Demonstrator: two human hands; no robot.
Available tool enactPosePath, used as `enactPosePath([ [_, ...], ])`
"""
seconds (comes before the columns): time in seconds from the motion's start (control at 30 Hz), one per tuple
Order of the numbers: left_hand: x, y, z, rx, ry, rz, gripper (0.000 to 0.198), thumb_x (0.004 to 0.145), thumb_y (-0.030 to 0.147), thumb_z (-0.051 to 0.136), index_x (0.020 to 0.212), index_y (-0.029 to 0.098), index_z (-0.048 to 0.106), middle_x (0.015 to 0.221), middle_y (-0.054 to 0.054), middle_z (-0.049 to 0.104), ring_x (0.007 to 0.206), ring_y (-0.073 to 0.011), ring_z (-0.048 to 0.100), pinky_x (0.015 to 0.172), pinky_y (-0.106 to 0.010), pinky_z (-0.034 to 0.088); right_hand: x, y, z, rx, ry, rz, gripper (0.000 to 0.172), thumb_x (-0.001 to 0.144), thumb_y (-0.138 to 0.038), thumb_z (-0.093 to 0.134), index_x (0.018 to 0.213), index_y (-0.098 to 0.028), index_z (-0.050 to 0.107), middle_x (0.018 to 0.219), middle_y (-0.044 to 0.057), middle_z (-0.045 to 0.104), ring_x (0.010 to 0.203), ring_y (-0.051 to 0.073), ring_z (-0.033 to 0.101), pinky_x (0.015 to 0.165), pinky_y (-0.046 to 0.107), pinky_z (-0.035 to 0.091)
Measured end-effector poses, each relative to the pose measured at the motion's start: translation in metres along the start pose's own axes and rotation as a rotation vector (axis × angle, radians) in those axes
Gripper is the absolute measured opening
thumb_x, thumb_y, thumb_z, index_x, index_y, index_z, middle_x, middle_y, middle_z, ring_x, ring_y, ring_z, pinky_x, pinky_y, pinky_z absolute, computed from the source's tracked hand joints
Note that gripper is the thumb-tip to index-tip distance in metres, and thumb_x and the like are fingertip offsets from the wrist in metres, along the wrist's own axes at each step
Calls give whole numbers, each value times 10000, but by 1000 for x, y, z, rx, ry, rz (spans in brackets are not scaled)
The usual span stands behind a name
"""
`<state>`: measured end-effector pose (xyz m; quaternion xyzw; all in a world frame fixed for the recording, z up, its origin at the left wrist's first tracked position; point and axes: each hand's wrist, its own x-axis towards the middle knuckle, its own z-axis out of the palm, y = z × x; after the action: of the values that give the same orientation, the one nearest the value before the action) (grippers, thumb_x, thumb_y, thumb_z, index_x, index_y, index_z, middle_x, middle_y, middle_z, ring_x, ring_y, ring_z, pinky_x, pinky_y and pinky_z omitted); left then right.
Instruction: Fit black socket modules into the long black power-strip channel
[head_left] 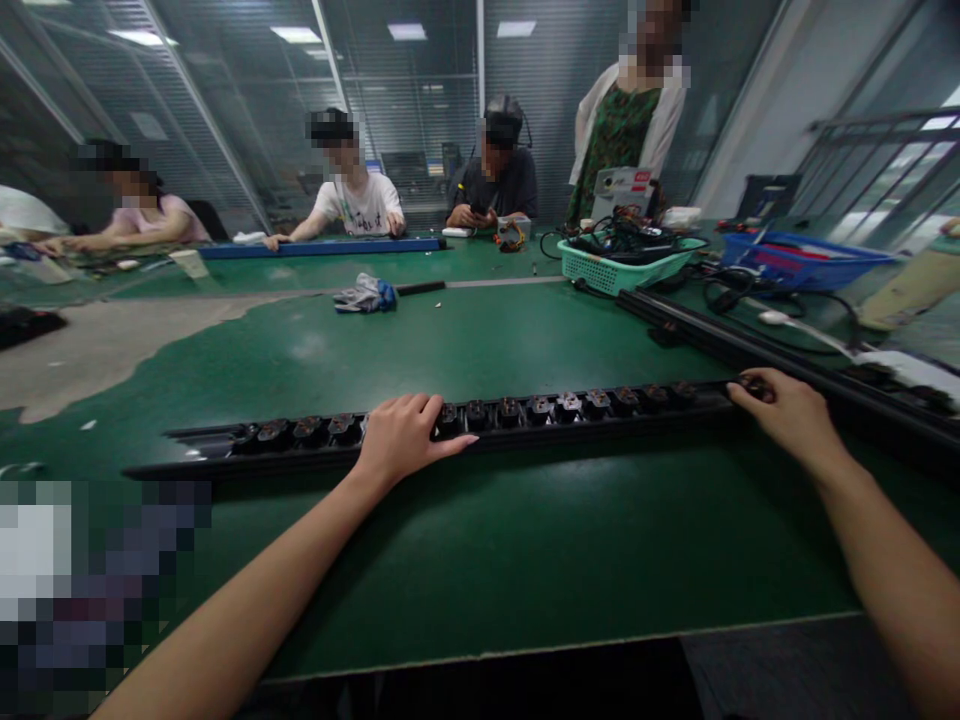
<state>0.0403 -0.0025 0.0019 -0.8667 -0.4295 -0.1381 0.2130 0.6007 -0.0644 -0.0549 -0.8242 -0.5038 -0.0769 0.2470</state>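
A long black power strip [585,434] lies across the green table in front of me, its channel holding a row of black socket modules [508,409]. My left hand [401,432] is closed over the strip left of its middle, the fingers on the far side and the thumb stretched along the near side. It covers some of the modules. At the strip's right end, my right hand [791,408] pinches a dark socket module [754,386] between thumb and fingers. Part of that piece is hidden by the hand.
More black rails [720,345] run along the right side. Behind them stand a turquoise basket [622,268] of cables and a blue basket [810,268]. Gloves [365,294] lie farther back. Several people sit or stand across the table, one by a blue rail [322,247].
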Motion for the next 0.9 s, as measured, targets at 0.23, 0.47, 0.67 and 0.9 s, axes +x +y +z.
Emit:
enactPosePath([
  [0.23, 0, 0, 0, 11, -6, 0, 643, 830, 780, 380, 862, 178, 602, 788, -83, 656, 715, -224, 603, 616, -318, 349, -1, 0, -2, 42, -2, -1, 532, 732, -612, 514, 1070, -226, 656, 823, 72, 643, 776, 253, 595, 716, 376, 444],
  [0.47, 0, -1, 1, -9, 0, -3, 639, 831, 775, 388, 889, 182, 618, 798, -87, 660, 728, -229, 603, 632, -321, 363, -1, 0, -2, 52, 26, 9, 540, 737, -603, 521, 1072, -204, 664, 836, 90, 654, 748, 246, 584, 693, 365, 435],
  [0.67, 0, -1, 0, -1, 9, 0, 631, 832, 773, 388, 866, 181, 606, 789, -84, 660, 714, -223, 600, 626, -322, 361, -2, 2, 1, 79, 62, 7, 526, 747, -602, 533, 1070, -213, 675, 853, 80, 671, 749, 231, 585, 701, 354, 424],
  [0.9, 0, 0, 0, 15, 6, -8, 627, 838, 768, 385, 859, 183, 608, 806, -90, 674, 729, -221, 611, 627, -318, 368, -1, 8, 8, -22, 109, 39, 540, 785, -623, 468, 1102, -235, 669, 856, 85, 660, 834, 270, 583, 744, 412, 412],
])
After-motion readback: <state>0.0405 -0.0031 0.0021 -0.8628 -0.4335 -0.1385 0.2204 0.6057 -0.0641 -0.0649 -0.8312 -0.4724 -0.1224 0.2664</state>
